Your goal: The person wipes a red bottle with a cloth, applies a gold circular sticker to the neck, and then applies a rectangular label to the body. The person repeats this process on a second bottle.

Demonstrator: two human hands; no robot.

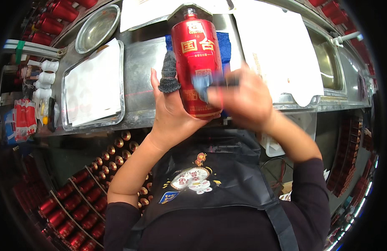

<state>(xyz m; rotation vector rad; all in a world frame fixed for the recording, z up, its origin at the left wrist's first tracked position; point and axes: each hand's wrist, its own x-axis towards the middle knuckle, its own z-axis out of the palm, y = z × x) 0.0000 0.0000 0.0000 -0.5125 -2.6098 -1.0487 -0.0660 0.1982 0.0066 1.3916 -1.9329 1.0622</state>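
Observation:
A red glossy bottle [196, 60] with gold lettering is tilted over the counter, its neck away from me. My left hand [172, 113] is wrapped around the bottle's lower end. A dark grey knitted sleeve [169, 74] covers one finger of that hand and lies along the bottle's left side. In my right hand [248, 98], smeared by motion, is a small dark-handled tool [200, 83]. Its bluish-grey head is over the lower front of the bottle; blur hides whether it touches and its exact kind. Behind the bottle lies a blue cloth [227, 47].
At left on the metal counter [139, 67] are a tray [122, 90] with white sheets and a metal bowl [97, 29]. White sheets [279, 50] cover the right side, beside a metal basin [329, 62]. Several red bottles [72, 201] stand in rows below left.

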